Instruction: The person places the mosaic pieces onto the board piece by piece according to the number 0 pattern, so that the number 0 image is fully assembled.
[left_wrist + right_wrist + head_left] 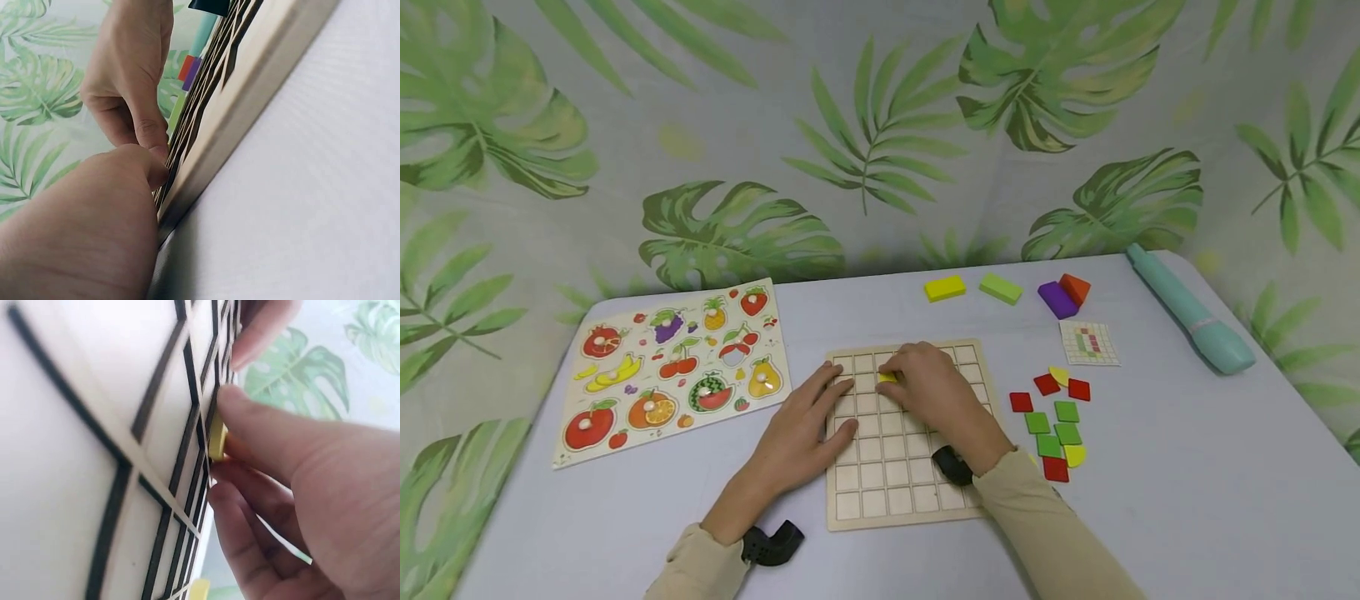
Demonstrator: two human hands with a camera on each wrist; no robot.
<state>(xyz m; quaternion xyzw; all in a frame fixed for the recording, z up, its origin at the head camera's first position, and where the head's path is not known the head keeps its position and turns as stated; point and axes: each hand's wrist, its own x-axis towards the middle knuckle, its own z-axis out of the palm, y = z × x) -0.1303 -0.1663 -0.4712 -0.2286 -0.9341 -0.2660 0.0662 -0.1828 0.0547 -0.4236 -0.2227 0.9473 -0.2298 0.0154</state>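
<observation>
A wooden grid board (887,492) lies at the middle of the table. My right hand (925,387) rests on its upper rows and pinches a small yellow tile (887,377) against a cell; in the right wrist view the yellow tile (217,440) sits between my fingertips (250,415) on the grid board (94,425). My left hand (808,425) lies flat with spread fingers on the board's left edge, holding nothing. In the left wrist view my left hand (94,219) lies by the board's rim (250,94).
Loose red, green and yellow tiles (1052,417) lie right of the board below a pattern card (1088,342). Coloured blocks (1000,288) sit at the back. A teal pen-like tool (1191,310) lies far right. A fruit puzzle (673,367) lies to the left.
</observation>
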